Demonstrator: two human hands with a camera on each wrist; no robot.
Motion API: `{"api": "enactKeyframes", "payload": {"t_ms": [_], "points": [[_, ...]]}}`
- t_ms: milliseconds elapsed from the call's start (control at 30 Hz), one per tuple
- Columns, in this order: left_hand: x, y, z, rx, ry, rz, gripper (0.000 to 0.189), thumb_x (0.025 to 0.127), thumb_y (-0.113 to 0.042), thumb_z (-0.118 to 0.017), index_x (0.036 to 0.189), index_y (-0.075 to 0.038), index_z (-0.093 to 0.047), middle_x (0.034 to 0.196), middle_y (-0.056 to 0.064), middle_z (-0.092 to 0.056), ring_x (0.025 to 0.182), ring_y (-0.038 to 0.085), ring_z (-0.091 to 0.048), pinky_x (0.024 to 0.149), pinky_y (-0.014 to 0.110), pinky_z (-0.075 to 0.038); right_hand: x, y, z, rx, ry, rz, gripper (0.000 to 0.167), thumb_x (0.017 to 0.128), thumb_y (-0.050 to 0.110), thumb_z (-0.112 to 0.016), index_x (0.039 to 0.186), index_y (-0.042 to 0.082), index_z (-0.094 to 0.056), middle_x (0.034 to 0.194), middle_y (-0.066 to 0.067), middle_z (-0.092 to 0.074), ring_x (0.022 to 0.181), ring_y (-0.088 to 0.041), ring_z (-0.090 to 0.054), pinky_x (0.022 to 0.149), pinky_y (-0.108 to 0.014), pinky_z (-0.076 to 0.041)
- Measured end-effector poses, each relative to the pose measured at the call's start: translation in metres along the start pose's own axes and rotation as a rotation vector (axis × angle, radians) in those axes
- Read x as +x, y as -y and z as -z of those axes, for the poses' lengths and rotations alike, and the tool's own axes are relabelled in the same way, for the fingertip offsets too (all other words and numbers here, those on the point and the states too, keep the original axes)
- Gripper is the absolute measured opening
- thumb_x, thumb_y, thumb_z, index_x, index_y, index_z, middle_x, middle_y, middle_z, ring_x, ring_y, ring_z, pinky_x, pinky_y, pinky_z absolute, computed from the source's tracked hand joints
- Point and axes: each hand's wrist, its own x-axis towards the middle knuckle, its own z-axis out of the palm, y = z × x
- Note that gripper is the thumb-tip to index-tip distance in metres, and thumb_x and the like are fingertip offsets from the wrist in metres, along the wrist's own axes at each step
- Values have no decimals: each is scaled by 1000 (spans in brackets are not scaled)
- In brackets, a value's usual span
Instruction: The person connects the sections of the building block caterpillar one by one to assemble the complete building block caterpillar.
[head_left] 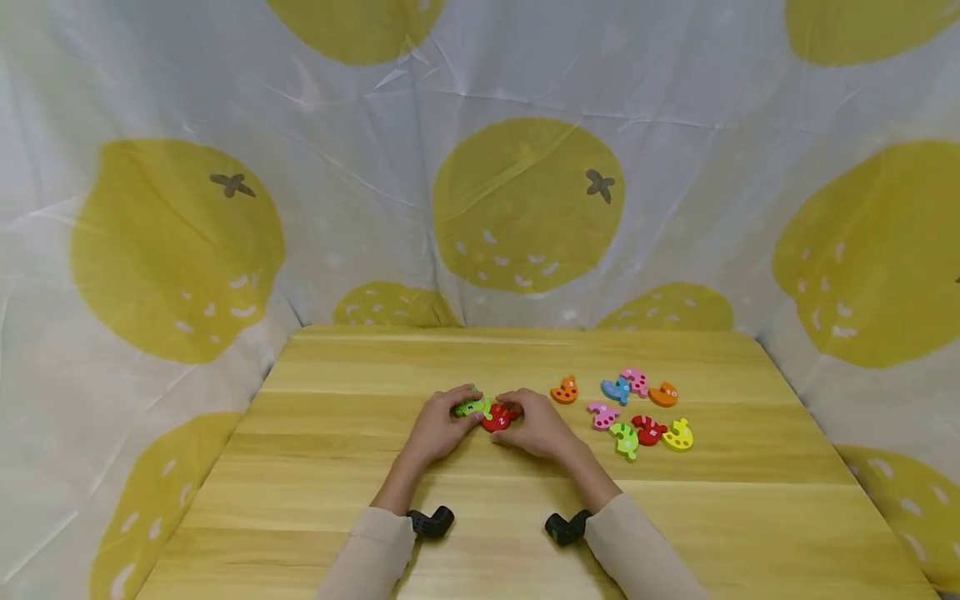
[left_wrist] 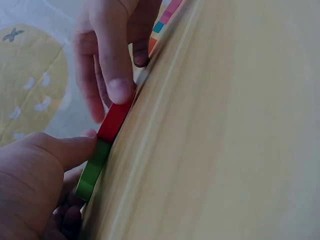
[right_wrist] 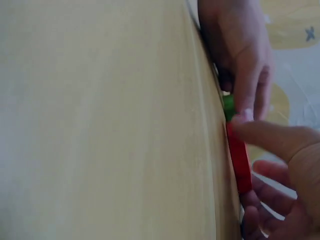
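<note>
Near the middle of the wooden table, my left hand (head_left: pixel 437 431) grips a green puzzle piece (head_left: pixel 470 407) with a face drawn on it, thumb on the near side and fingers round the far side. My right hand (head_left: pixel 542 427) holds a red puzzle piece (head_left: pixel 498 419) marked 2 between thumb and fingers. The two pieces lie flat, edge against edge, at the tabletop. In the left wrist view the green piece (left_wrist: pixel 93 171) meets the red piece (left_wrist: pixel 116 120) end to end. The left thumb tip sits right at their joint.
To the right lie several loose numbered pieces: an orange one (head_left: pixel 565 391) closest to my right hand, then blue (head_left: pixel 615 390), pink (head_left: pixel 602 416), green (head_left: pixel 624 442), red (head_left: pixel 648 431), yellow (head_left: pixel 678 436) and another orange one (head_left: pixel 663 394). A lemon-print cloth (head_left: pixel 360 208) hangs behind the wooden table (head_left: pixel 315 467).
</note>
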Motion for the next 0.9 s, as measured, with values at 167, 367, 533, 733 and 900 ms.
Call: {"api": "enactKeyframes", "payload": {"t_ms": [167, 367, 533, 733, 900], "points": [[0, 0, -3, 11, -2, -4, 35, 96, -27, -74, 129, -17, -73, 149, 8, -60, 134, 36, -55, 115, 56, -41, -10, -10, 15, 93, -28, -37, 57, 88, 27, -82, 137, 6, -63, 119, -7, -69, 109, -23, -64, 96, -44, -55], [-2, 0, 2, 28, -17, 5, 31, 99, -21, -69, 130, -18, -72, 153, 4, -56, 128, 33, -54, 108, 54, -46, -12, -21, 40, 63, -126, -92, 48, 92, 25, -79, 133, 5, -66, 120, -12, -70, 107, -28, -64, 96, -47, -55], [-3, 2, 5, 43, -7, 7, 31, 102, -17, -64, 133, -18, -69, 157, 2, -52, 131, 32, -52, 109, 54, -45, -12, -34, 60, 9, -153, -131, 47, 93, 25, -78, 134, 4, -66, 118, -12, -70, 104, -27, -64, 92, -46, -56], [-4, 2, 3, 30, -2, -9, 32, 106, -9, -54, 133, -17, -70, 158, 3, -51, 131, 32, -51, 110, 54, -44, -14, -44, 75, -40, -159, -142, 51, 92, 27, -78, 136, 4, -64, 123, -15, -67, 108, -32, -64, 90, -49, -56], [-4, 2, 5, 31, -36, -3, 32, 107, -17, -55, 135, -15, -68, 152, 7, -57, 133, 31, -53, 113, 53, -44, -11, -49, 75, -83, -191, -165, 61, 91, 29, -80, 140, 1, -59, 141, -22, -55, 116, -37, -61, 92, -53, -55]]}}
